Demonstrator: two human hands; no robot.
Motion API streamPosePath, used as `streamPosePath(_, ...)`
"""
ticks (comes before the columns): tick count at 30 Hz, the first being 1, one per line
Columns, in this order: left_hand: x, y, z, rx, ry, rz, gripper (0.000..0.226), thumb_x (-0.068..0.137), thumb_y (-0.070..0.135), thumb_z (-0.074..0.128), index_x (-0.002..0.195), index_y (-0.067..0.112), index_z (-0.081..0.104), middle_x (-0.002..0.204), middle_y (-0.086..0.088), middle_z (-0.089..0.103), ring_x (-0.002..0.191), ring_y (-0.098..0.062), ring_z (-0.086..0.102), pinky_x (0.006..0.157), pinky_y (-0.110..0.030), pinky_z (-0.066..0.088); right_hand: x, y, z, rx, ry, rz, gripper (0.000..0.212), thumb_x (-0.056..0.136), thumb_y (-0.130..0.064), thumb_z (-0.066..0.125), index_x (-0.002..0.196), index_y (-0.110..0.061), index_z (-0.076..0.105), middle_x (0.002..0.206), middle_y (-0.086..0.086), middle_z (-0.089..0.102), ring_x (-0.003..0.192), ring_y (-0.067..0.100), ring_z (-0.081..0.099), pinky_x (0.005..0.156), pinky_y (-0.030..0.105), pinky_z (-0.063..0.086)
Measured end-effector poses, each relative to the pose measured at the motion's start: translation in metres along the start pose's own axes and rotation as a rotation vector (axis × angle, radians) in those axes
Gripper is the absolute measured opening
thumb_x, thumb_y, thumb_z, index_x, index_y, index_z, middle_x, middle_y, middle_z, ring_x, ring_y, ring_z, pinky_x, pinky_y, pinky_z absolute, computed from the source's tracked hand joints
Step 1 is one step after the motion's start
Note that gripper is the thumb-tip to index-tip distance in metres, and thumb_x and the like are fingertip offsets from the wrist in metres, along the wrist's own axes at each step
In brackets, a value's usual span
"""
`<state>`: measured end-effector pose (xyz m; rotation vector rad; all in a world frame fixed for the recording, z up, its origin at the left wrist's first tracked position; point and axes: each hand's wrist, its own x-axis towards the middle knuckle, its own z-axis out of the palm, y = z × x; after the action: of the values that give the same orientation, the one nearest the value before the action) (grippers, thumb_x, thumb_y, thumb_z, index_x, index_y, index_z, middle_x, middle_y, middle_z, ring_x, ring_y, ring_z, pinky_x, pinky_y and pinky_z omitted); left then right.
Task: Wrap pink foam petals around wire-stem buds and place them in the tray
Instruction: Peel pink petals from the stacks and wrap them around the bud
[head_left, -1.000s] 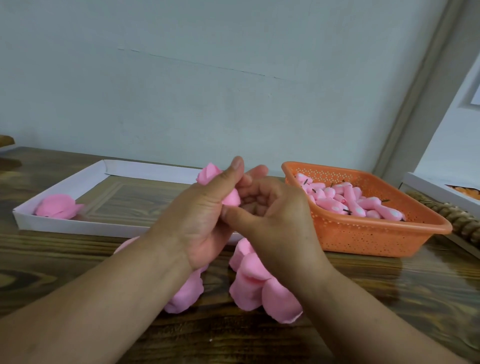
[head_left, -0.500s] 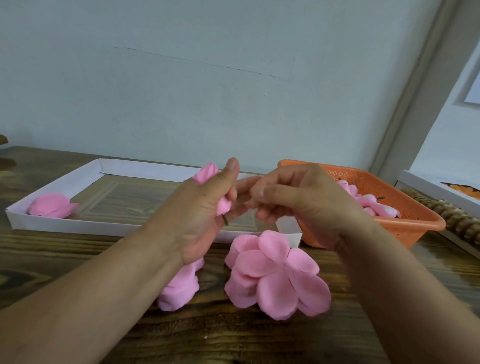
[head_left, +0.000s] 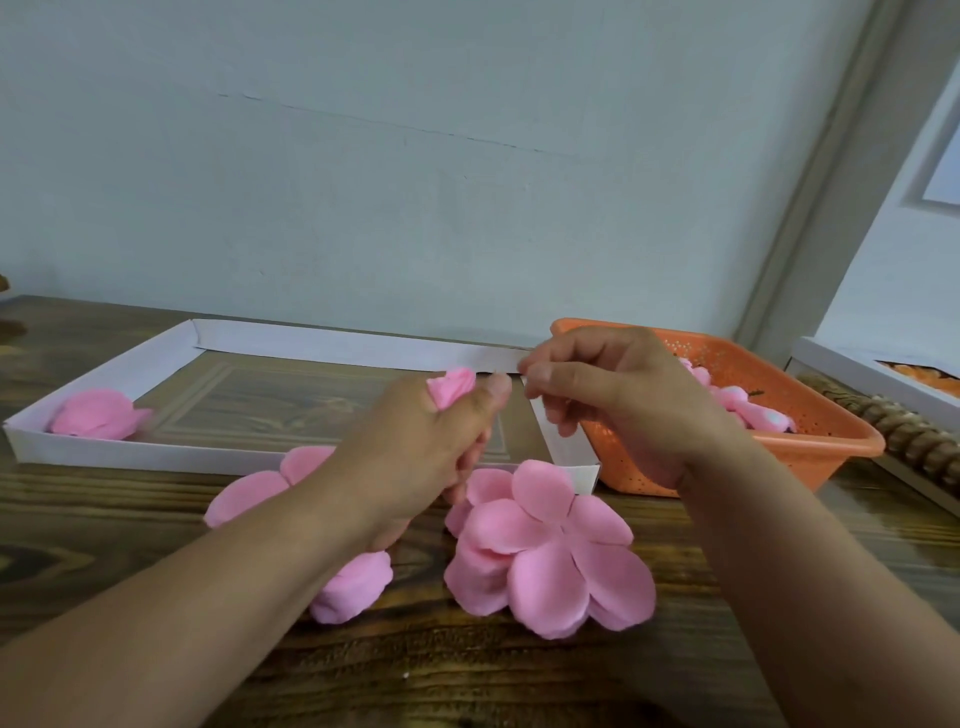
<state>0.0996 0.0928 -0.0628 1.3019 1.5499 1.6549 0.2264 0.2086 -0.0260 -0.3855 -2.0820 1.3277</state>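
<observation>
My left hand (head_left: 415, 452) grips a pink foam bud (head_left: 453, 389) wrapped in petals, whose top pokes out above the thumb, over the near right part of the white tray (head_left: 130, 456). My right hand (head_left: 618, 400) hovers just right of it, fingers curled and thumb and forefinger tips close together, with nothing visible between them. One finished pink flower (head_left: 96, 421) lies in the tray's left corner. A stack of flat pink petals (head_left: 550, 556) sits on the table under my hands. The orange basket (head_left: 810, 452) holds bare wire-stem buds (head_left: 748, 408).
More pink petal pieces (head_left: 249, 493) and a curled one (head_left: 358, 587) lie left of the stack on the wooden table (head_left: 519, 675). A second white box (head_left: 852, 364) and a braided rope (head_left: 904, 436) sit at the far right. A wall stands close behind.
My right hand has drawn off the bud and lifted to the right, uncovering the petal stack. My left hand keeps the wrapped bud and has sunk a little toward the tray.
</observation>
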Motion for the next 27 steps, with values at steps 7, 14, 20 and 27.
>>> streamPosePath(7, -0.006, 0.005, 0.005, 0.233, -0.056, 0.183, 0.038, 0.095, 0.021, 0.049, 0.058, 0.023, 0.055, 0.038, 0.016, 0.046, 0.033, 0.001, 0.042, 0.038, -0.008, 0.032, -0.009, -0.017, 0.017, -0.207, -0.159, -0.109, 0.028, 0.059, -0.027, 0.079, 0.085, -0.021, 0.072, 0.078, -0.005, 0.068, 0.073, 0.014, 0.056, 0.072, 0.036, 0.051)
streamPosePath(14, -0.008, 0.010, 0.007, 0.317, -0.162, 0.128, 0.057, 0.096, 0.020, 0.048, 0.051, 0.053, 0.057, 0.040, 0.025, 0.051, 0.039, 0.009, 0.049, 0.039, -0.003, 0.031, -0.013, -0.022, 0.019, -0.259, -0.308, -0.149, 0.031, 0.066, -0.007, 0.079, 0.093, -0.019, 0.068, 0.084, 0.005, 0.067, 0.075, 0.012, 0.056, 0.072, 0.028, 0.049)
streamPosePath(20, -0.001, 0.013, 0.013, 0.192, -0.242, -0.013, 0.034, 0.080, 0.026, 0.061, 0.047, 0.036, 0.057, 0.040, 0.013, 0.046, 0.039, -0.001, 0.043, 0.041, -0.016, 0.034, -0.012, -0.022, 0.014, -0.220, -0.282, -0.162, 0.028, 0.074, 0.009, 0.071, 0.086, -0.017, 0.068, 0.080, -0.001, 0.064, 0.073, 0.019, 0.051, 0.068, 0.031, 0.044)
streamPosePath(27, 0.017, 0.016, 0.013, 0.124, -0.299, -0.179, 0.028, 0.079, 0.012, 0.074, 0.059, 0.020, 0.056, 0.044, 0.001, 0.045, 0.038, -0.012, 0.038, 0.040, -0.021, 0.034, -0.007, -0.020, 0.003, -0.192, -0.205, -0.122, 0.017, 0.077, 0.008, 0.068, 0.082, -0.008, 0.067, 0.077, 0.018, 0.063, 0.073, 0.025, 0.055, 0.072, 0.044, 0.048)
